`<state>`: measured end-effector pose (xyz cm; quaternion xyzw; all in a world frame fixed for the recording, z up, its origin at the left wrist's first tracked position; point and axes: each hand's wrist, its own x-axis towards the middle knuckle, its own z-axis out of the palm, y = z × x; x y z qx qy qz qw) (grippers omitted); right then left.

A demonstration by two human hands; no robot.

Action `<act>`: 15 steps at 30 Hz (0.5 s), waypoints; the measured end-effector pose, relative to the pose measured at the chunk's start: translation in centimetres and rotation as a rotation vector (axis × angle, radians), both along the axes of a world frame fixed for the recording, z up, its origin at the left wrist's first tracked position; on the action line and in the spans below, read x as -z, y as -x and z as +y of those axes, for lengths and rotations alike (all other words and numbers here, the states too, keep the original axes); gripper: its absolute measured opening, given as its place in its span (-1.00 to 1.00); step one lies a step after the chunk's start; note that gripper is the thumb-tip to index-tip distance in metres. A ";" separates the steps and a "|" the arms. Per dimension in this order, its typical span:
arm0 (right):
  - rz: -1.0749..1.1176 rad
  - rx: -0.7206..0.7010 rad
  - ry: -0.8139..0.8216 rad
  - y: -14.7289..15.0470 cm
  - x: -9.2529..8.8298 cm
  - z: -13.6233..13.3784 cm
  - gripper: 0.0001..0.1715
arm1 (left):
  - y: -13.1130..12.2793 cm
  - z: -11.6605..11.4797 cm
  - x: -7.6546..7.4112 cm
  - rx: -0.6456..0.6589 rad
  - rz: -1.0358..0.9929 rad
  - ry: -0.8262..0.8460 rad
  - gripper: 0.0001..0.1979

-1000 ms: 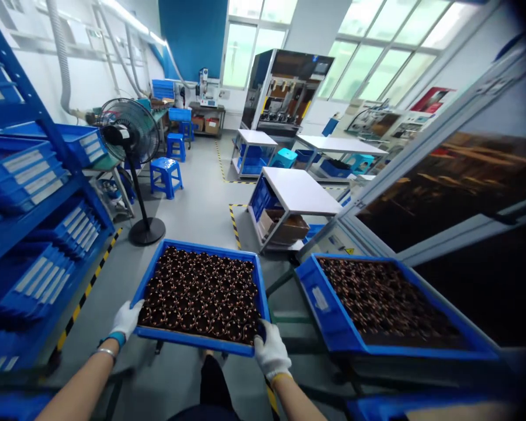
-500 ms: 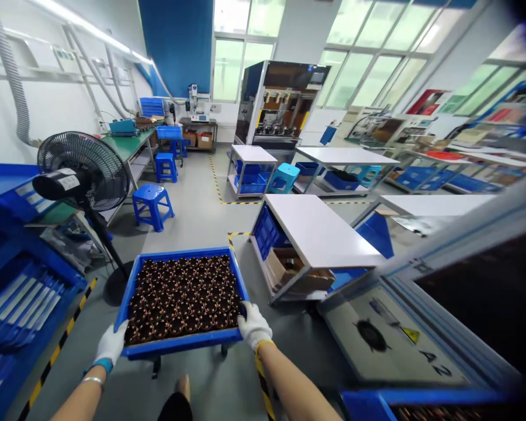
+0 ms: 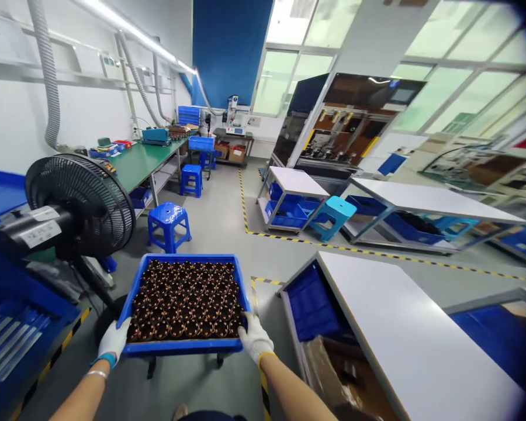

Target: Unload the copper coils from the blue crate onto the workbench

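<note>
In front of me is a blue plastic tray (image 3: pixel 184 349) filled with rows of dark round parts with copper-coloured bits (image 3: pixel 186 301). My left hand (image 3: pixel 114 340), in a white glove with a blue cuff, grips the tray's near left corner. At the near right corner my right hand (image 3: pixel 255 337), gloved in white with a yellow cuff, is closed over the rim, its fingertips inside the edge. Dark caster-like feet (image 3: pixel 151 368) show beneath the tray; what carries it is mostly hidden.
Close on the left stand a black fan (image 3: pixel 79 204) and a blue rack (image 3: pixel 13 351). A blue stool (image 3: pixel 169 225) is ahead, beside a green workbench (image 3: pixel 153 161). On the right is a white-topped table (image 3: pixel 390 316) with a cardboard box (image 3: pixel 328 368) below. Yellow-black tape (image 3: pixel 244 204) marks the floor.
The fan, stool and white-topped table now appear nearer as I have moved forward with the tray. The A2 machine panel at right has left the view. Both hands keep their hold.
</note>
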<state>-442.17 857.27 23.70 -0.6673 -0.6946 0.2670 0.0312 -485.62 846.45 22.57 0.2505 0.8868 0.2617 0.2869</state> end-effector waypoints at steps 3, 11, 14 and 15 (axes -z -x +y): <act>0.028 -0.092 0.046 1.5 -1.2 6.1 -0.42 | 1.0 4.9 -0.3 -0.143 0.030 0.054 -0.35; 0.088 -0.552 0.192 3.9 -2.7 20.8 -0.10 | -2.7 17.8 -0.9 -0.596 0.025 0.026 -0.03; 0.029 -0.835 0.263 4.1 -4.6 26.4 0.09 | -8.0 24.6 -1.3 -0.627 -0.036 0.080 0.01; 0.027 -0.905 0.270 4.2 -5.3 28.3 0.12 | -9.8 26.9 -1.5 -0.625 -0.059 0.098 -0.01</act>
